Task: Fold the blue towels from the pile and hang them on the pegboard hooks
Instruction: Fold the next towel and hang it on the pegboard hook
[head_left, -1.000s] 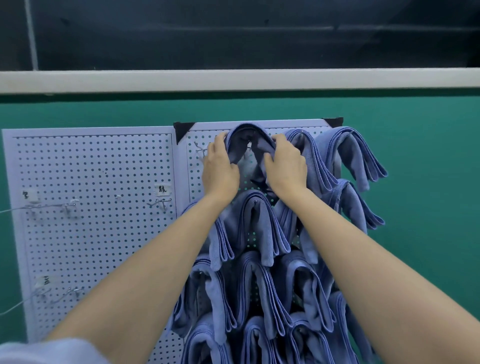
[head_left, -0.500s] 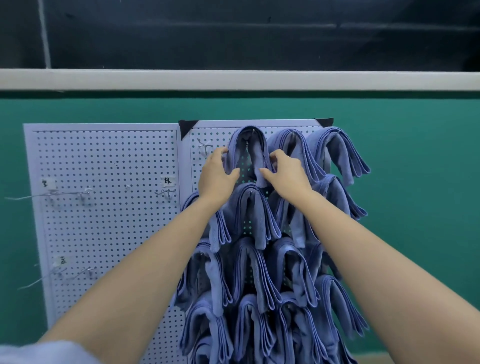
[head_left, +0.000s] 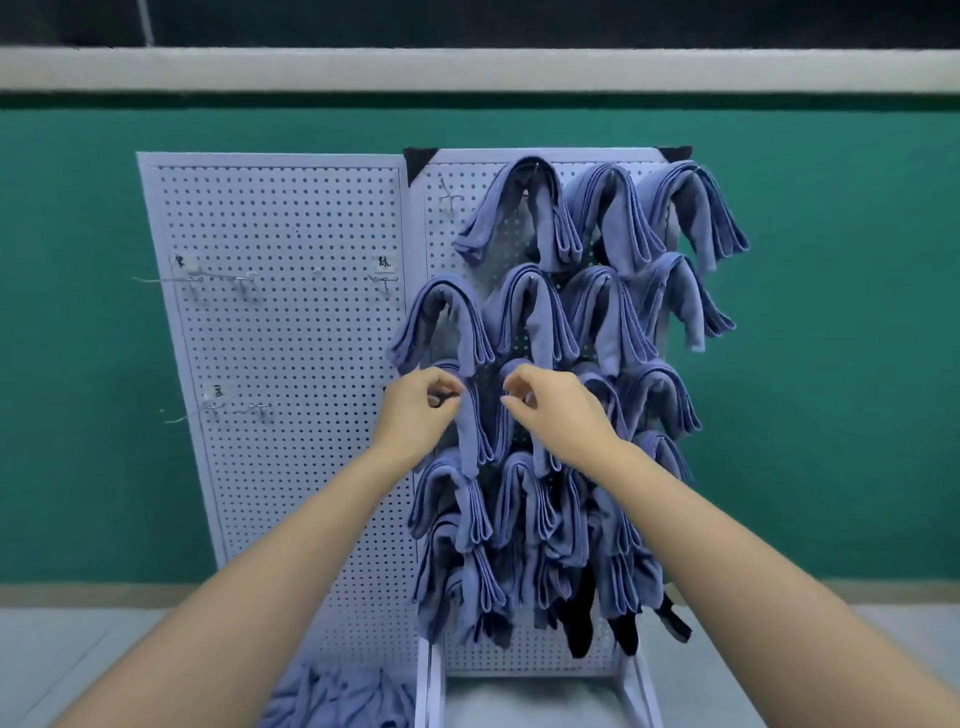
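My left grip (head_left: 421, 413) and right grip (head_left: 558, 415) hovered loosely curled and empty before the blue towels (head_left: 524, 312) on the pegboard (head_left: 519, 662), the pile (head_left: 332, 696) on the desk (head_left: 78, 649) below.

Folded blue towels (head_left: 530, 174) hang in rows on the right pegboard (head_left: 519, 660); a crumpled pile (head_left: 337, 696) lies at its foot.

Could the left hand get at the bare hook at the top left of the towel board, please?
Probably yes: the bare hook sticks out uncovered above the left hand, with hung towels only below and right of it.
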